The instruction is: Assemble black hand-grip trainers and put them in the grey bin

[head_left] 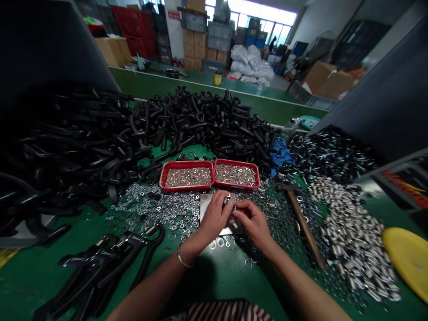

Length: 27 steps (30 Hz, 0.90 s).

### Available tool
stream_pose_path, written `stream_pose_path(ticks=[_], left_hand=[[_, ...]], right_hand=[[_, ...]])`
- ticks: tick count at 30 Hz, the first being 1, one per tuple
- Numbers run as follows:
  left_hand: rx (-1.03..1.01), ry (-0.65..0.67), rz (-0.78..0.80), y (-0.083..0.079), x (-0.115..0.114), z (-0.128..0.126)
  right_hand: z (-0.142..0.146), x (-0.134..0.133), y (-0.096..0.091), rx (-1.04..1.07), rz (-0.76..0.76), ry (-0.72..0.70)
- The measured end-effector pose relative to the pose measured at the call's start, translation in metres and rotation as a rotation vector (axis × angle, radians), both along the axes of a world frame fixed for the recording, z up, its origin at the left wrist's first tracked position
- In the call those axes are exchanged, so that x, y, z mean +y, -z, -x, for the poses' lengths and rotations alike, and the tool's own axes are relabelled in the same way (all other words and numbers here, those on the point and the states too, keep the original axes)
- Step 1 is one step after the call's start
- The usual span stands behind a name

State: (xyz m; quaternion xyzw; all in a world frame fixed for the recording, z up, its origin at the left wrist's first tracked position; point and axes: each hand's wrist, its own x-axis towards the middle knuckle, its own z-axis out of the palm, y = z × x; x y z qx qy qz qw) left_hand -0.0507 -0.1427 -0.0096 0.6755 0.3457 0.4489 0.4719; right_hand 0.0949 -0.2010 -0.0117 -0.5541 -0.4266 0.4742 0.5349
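My left hand [216, 215] and right hand [253, 221] pinch a small metal part [228, 200] between them, over the metal plate [204, 205], probably so each steadies it. The red trays [187, 187] sit just beyond my hands, the hammer [305, 226] to their right, seemingly for easy reach

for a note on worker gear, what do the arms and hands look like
The left hand and right hand wear no gloves. A thin silver-coloured bracelet circles the left wrist; the right wrist shows none. No sleeves cover the visible forearms. Dark red and white striped clothing shows below.
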Motion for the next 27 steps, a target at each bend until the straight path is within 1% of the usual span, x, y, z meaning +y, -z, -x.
stream_pose_path(ticks=[2, 3, 4, 5, 6, 7, 8, 9, 10, 11, 12, 13, 14, 16, 18, 20, 23, 25, 27], left_hand=[[0.018, 0.095, -0.074, -0.001, 0.002, 0.002], [0.044, 0.142, -0.094, -0.001, 0.003, 0.003], [0.076, 0.175, -0.092, -0.001, 0.004, 0.004], [0.106, 0.185, -0.066, 0.0, 0.004, 0.004], [0.128, 0.172, -0.02, 0.001, 0.005, 0.004], [0.134, 0.145, 0.04, 0.001, 0.006, 0.004], [0.121, 0.116, 0.105, 0.002, 0.007, 0.004], [0.088, 0.088, 0.171, 0.003, 0.009, 0.004], [0.034, 0.063, 0.237, 0.003, 0.01, 0.004], [-0.035, 0.042, 0.308, 0.004, 0.013, 0.004], [-0.111, 0.022, 0.382, 0.005, 0.015, 0.004], [-0.185, 0.0, 0.46, 0.005, 0.017, 0.004], [-0.247, -0.02, 0.533, 0.006, 0.019, 0.004], [-0.323, -0.036, 0.649, 0.008, 0.021, 0.003], [-0.339, -0.024, 0.711, 0.009, 0.021, 0.003], [-0.352, 0.001, 0.747, 0.008, 0.02, 0.003], [-0.423, 0.024, 0.812, 0.005, 0.019, 0.003], [-0.479, 0.025, 0.862, 0.004, 0.019, 0.003], [-0.526, 0.025, 0.89, 0.005, 0.019, 0.004]], right_hand=[[0.005, -0.003, 0.003, 0.299, 0.124, -0.063], [0.007, -0.006, 0.004, 0.41, 0.177, -0.099], [0.007, -0.009, 0.005, 0.465, 0.223, -0.147], [0.004, -0.011, 0.004, 0.453, 0.267, -0.22], [-0.002, -0.012, 0.003, 0.361, 0.299, -0.308], [-0.013, -0.012, 0.0, 0.187, 0.305, -0.38], [-0.029, -0.009, -0.004, -0.057, 0.279, -0.409], [-0.05, -0.004, -0.008, -0.351, 0.231, -0.376], [-0.076, 0.005, -0.011, -0.657, 0.141, -0.255], [-0.105, 0.016, -0.014, -0.938, 0.084, -0.067], [-0.136, 0.028, -0.016, -1.152, 0.085, 0.125], [-0.167, 0.042, -0.017, -1.212, 0.108, 0.234], [-0.197, 0.056, -0.017, -1.238, 0.13, 0.295], [-0.245, 0.081, -0.013, -1.266, 0.181, 0.345], [-0.275, 0.1, -0.004, -1.264, 0.224, 0.338], [-0.291, 0.11, 0.006, -1.245, 0.252, 0.306], [-0.3, 0.114, 0.016, -1.202, 0.262, 0.251], [-0.303, 0.112, 0.016, -1.174, 0.256, 0.235], [-0.303, 0.107, 0.01, -1.156, 0.246, 0.264]])
